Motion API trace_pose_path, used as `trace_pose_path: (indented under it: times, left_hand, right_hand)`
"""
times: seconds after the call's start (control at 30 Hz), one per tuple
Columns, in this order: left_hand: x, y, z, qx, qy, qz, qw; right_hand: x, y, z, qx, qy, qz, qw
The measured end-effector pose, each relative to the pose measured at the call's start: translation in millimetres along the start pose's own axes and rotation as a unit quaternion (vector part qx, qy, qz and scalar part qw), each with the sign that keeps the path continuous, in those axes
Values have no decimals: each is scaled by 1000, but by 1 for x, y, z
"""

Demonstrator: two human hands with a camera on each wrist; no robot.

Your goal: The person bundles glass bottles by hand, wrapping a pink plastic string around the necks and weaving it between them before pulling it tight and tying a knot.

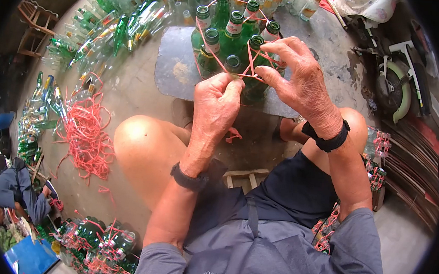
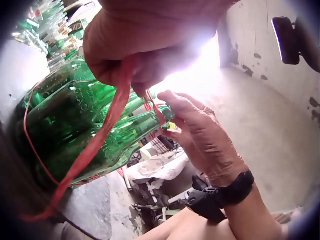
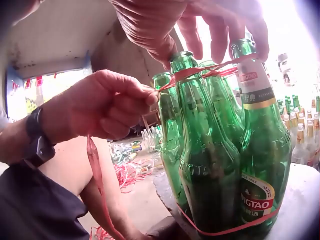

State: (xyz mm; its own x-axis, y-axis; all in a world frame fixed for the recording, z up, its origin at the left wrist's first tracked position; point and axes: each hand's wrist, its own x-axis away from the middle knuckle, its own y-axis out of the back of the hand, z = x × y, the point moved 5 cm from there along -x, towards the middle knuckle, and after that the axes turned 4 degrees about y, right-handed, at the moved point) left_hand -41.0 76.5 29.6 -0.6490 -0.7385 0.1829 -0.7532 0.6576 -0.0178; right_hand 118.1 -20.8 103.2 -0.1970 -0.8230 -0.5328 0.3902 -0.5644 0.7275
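Note:
A tight cluster of green glass beer bottles (image 1: 233,28) stands on a grey board. Red plastic twine (image 3: 207,70) loops around their necks, and a second red band (image 3: 230,231) circles the bottles low down. My left hand (image 1: 214,103) pinches the twine between thumb and forefinger at the near side of the necks, with a loose tail (image 2: 92,152) hanging below. Across from it, my right hand (image 1: 302,76) reaches over the near-right bottles, thumb and forefinger spread apart, fingertips right at a bottle mouth and the twine.
The grey board (image 1: 171,65) stands between my knees. A tangle of red twine (image 1: 87,133) lies on the floor at left. Loose bottles (image 1: 120,28) crowd the floor beyond, and bundled bottles (image 1: 100,246) stand at lower left. A motorcycle (image 1: 394,83) is at right.

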Motion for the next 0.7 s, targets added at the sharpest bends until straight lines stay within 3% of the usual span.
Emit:
trace_pose_path:
  times: [0.07,0.23,0.3,0.7]
  left_hand:
    - [1,0,0,0,6,1,1000]
    - [5,0,-8,-12,11,-18,1000]
    - [5,2,-9,-46,-30,-24,998]
    - [10,8,-13,-89,-66,-52,992]
  right_hand:
    - [-1,-2,2,-3,-16,-1,1000]
    - [0,-10,7,86,42,23,995]
    - [1,-11,5,81,38,20,996]
    - [3,-15,6,78,13,5,997]
